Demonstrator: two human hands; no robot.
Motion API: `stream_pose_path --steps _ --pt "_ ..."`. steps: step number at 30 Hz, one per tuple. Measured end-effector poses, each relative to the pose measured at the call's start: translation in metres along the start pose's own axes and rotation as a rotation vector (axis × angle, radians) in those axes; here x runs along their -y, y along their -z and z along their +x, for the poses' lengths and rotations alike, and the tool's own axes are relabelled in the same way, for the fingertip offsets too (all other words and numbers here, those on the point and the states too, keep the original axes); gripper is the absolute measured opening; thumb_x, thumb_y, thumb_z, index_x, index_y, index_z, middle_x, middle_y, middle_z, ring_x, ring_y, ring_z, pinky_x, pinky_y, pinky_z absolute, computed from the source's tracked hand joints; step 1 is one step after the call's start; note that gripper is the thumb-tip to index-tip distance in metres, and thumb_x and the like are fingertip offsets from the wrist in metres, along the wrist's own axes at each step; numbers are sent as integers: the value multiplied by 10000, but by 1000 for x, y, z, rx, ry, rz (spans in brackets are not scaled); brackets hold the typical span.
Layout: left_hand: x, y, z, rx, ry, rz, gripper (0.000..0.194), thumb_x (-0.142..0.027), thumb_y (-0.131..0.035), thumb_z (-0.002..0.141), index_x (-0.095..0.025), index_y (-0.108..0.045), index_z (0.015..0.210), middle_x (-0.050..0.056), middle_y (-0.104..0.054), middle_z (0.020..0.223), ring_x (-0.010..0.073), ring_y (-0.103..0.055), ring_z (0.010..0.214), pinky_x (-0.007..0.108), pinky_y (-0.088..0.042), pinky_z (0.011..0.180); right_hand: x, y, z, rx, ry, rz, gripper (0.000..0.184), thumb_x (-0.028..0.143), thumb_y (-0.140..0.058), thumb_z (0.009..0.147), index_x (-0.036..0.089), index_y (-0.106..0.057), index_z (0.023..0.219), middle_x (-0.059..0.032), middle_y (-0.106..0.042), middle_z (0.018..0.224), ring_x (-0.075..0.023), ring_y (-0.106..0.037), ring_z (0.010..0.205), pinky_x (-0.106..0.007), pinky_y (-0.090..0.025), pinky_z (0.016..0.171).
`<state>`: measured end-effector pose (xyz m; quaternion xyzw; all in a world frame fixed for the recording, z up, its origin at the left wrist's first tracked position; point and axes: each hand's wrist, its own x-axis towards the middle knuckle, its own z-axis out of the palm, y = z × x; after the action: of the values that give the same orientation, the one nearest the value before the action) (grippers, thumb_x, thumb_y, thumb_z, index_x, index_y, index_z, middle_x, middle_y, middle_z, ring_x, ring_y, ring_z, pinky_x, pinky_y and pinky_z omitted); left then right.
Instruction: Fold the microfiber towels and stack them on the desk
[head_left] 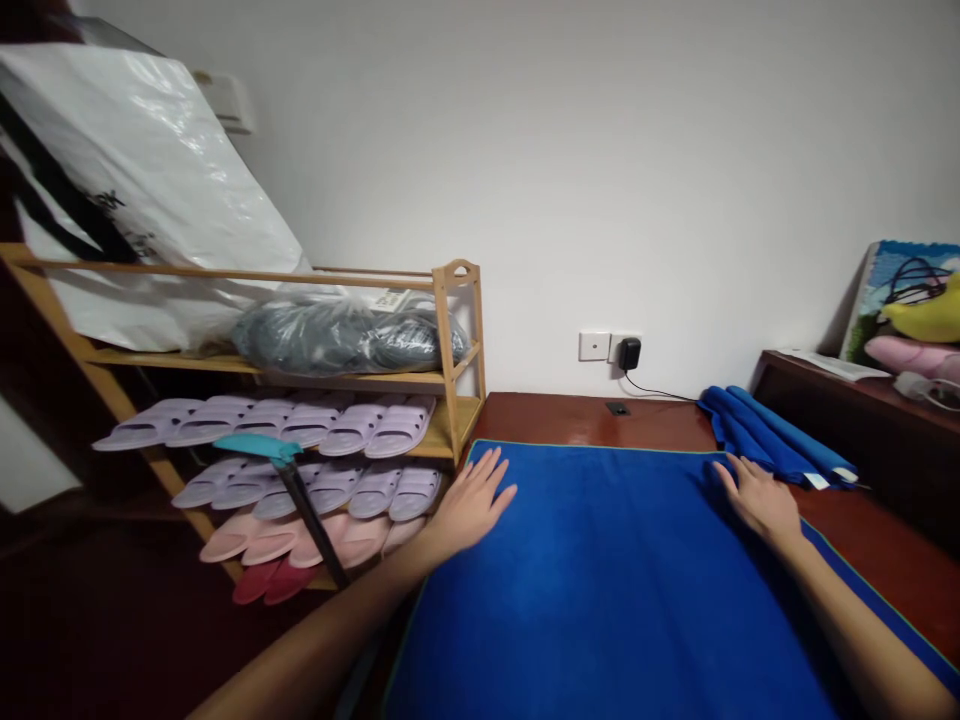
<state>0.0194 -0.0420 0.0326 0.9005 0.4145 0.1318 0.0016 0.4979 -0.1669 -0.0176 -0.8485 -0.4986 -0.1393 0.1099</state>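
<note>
A large blue cloth with a thin green edge lies spread over a reddish-brown wooden table. My left hand rests flat near its far left corner, fingers apart. Near the far right corner, my right hand touches the cloth with its fingers stretched out. Just beyond the right hand lie several rolled or folded blue cloths with white tags. Faint creases run along the spread cloth.
Left of the table stands a wooden shoe rack with lilac slippers, pink slippers and a bagged grey bundle. A turquoise-topped pole leans before it. A black plug sits in the wall socket. A dark raised ledge borders the right.
</note>
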Motion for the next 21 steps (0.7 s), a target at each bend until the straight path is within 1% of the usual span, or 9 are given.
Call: stream_pose_path --steps 2,4,5,7,9,12,14,17,21 --pt "-11 13 -44 79 -124 -79 578 -499 -289 965 -239 -217 1476 30 -197 1525 216 -194 1389 390 -195 1125 -10 5 -34 56 38 16 686 652 -133 873 282 -303 1424 -63 -371 1431 -257 -357 1303 -433 -342 1016" --pt "-18 25 -84 175 -265 -129 620 -501 -382 942 -351 -108 1478 -34 -161 1529 229 -187 1389 422 -172 1131 -25 4 -70 137 85 23 683 702 -202 836 371 -246 1433 4 -268 1485 -254 -261 1358 -475 -286 1067" --pt "-20 29 -99 212 -282 -149 636 -490 -415 934 -386 -89 1470 -47 -161 1525 237 -193 1387 442 -168 1130 -32 2 -86 180 88 29 692 718 -219 821 395 -227 1433 24 -224 1499 -260 -214 1375 -501 -252 1083" --pt "-22 35 -118 255 -285 -169 649 -465 -454 925 -426 -84 1457 -57 -161 1521 252 -194 1385 476 -160 1125 -41 -1 -110 243 67 50 697 725 -208 813 410 -201 1435 47 -158 1511 -260 -156 1389 -530 -204 1097" --pt "-21 36 -124 255 -272 -169 637 -452 -457 929 -436 -93 1452 -58 -156 1520 256 -190 1385 491 -161 1122 -43 -2 -121 265 31 69 696 718 -179 819 401 -195 1438 50 -136 1512 -251 -135 1393 -538 -184 1101" --pt "-16 37 -125 222 -289 -154 631 -458 -451 932 -428 -96 1452 -58 -159 1520 254 -190 1385 489 -174 1121 -40 3 -124 266 36 81 707 714 -172 823 379 -192 1444 35 -135 1513 -243 -117 1397 -543 -169 1103" --pt "-12 38 -129 204 -297 -149 615 -462 -432 941 -418 -98 1455 -57 -166 1520 254 -190 1385 485 -182 1121 -45 5 -125 262 44 78 695 702 -167 832 381 -175 1448 35 -136 1514 -219 -112 1399 -526 -170 1109" --pt "-7 41 -137 216 -297 -148 592 -471 -392 957 -409 -83 1458 -58 -150 1524 252 -173 1390 487 -181 1120 -73 1 -130 259 41 49 679 686 -157 834 394 -164 1447 58 -117 1514 -200 -93 1402 -514 -182 1112" --pt "-5 45 -145 242 -289 -153 601 -471 -393 957 -411 -65 1458 -62 -130 1528 244 -151 1396 488 -166 1123 -112 -13 -137 311 78 29 657 667 -147 829 417 -190 1435 108 -93 1509 -188 -57 1404 -489 -217 1109"
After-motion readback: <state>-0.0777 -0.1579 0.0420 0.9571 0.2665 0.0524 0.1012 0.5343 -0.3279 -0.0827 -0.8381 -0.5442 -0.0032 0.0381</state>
